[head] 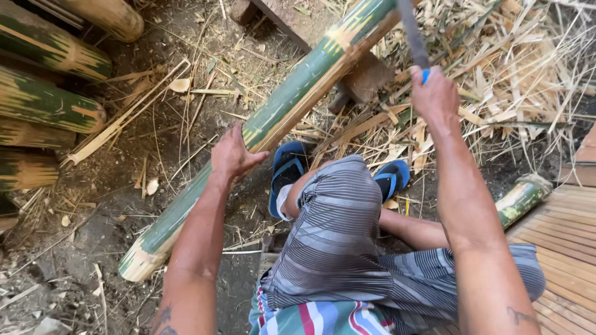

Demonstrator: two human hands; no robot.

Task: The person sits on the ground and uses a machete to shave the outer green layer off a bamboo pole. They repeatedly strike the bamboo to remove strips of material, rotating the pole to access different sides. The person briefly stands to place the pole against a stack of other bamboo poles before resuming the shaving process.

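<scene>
Left hand (233,155) grips the bamboo pole (273,121) (slanting lower-left to upper-right); right hand (434,96) clenches a blade (411,31) handle.

green bamboo pole (292,102) w/ yellow streaks, blue flip-flops (287,170), grey striped shorts (335,242), blue knife handle (425,75)
</scene>
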